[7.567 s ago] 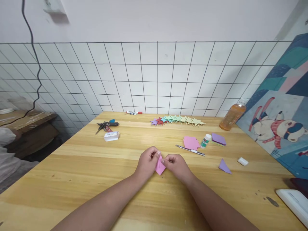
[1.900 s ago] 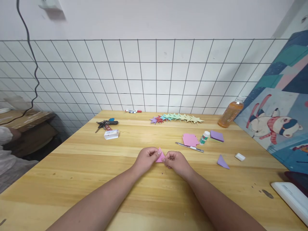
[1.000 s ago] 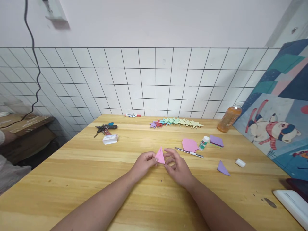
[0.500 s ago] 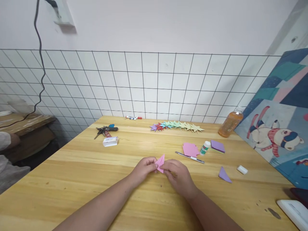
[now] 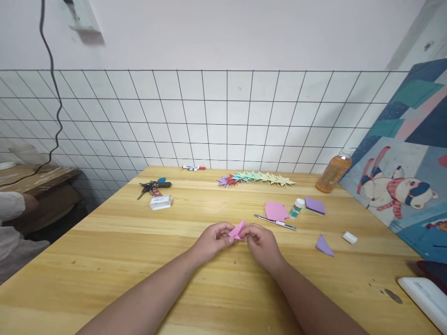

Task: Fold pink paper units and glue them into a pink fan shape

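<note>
A small folded piece of pink paper is held between both hands, just above the wooden table. My left hand pinches its left side between thumb and fingers. My right hand grips the right side with curled fingertips, which hide that edge. Beyond the right hand lie a utility knife and a stack of pink paper squares. A folded purple paper triangle rests farther right.
Folded paper stars form a colourful row at the back. A glue bottle, purple paper, an eraser and a drink bottle are on the right. Keys, a small box and markers stand left. Another person's sleeve shows far left.
The pink paper has been turned and its folds now spread apart. My right hand has shifted slightly right, its fingers more curled. The whole view has tilted a little.
</note>
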A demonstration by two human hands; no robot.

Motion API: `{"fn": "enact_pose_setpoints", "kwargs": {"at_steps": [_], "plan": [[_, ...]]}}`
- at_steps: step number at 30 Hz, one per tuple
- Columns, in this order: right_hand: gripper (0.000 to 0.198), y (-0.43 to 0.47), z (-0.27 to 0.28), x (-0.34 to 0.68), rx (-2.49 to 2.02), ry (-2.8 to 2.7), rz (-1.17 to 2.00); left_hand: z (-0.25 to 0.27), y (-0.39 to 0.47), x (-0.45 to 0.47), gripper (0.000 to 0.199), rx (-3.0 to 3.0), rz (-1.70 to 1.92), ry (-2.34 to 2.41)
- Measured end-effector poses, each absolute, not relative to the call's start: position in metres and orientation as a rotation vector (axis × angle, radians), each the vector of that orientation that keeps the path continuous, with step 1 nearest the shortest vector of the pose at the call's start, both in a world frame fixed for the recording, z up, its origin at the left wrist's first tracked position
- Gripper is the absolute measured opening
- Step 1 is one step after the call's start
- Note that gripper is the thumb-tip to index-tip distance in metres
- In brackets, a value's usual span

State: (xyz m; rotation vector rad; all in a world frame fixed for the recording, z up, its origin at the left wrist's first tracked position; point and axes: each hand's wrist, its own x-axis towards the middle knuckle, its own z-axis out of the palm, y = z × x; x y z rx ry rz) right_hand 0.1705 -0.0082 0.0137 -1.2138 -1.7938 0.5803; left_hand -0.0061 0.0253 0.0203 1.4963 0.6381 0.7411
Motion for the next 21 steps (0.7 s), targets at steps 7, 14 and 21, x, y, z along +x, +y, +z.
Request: {"fn": "enact_pose_setpoints", "kwargs": {"at_steps": [7, 14, 21], "plan": [[0.019, -0.012, 0.015, 0.168, -1.260, -1.961, 0.523, 0.018, 0.027, -0.006, 0.031, 1.472, 0.760, 0.747], [0.035, -0.013, 0.014, 0.164, -1.423, -1.864, 0.548, 0.010, 0.028, -0.003, 0.035, 1.458, 0.781, 0.744], [0.052, -0.013, 0.012, 0.164, -1.449, -1.863, 0.535, 0.004, 0.023, 0.003, 0.043, 1.602, 0.856, 0.874]]}}
